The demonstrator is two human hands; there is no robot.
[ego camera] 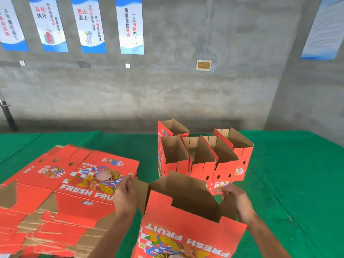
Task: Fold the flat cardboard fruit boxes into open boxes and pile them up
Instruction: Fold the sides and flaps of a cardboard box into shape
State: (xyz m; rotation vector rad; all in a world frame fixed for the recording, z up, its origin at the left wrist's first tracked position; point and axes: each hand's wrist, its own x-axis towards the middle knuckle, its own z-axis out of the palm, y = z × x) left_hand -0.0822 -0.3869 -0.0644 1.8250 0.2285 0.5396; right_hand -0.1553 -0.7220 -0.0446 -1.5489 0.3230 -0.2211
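Note:
A red "FRESH FRUIT" cardboard box stands opened up in front of me on the green table, its brown inside showing. My left hand grips the box's left side flap between thumb and fingers. My right hand is at the right side flap, fingers loosely curled; whether it holds the flap is unclear. A pile of flat red boxes lies to the left. Several folded open boxes stand in a tight group behind the one I hold.
The green cloth table stretches to the right and back. A grey concrete wall with hanging posters rises behind the table. A dark pole stands at the far left.

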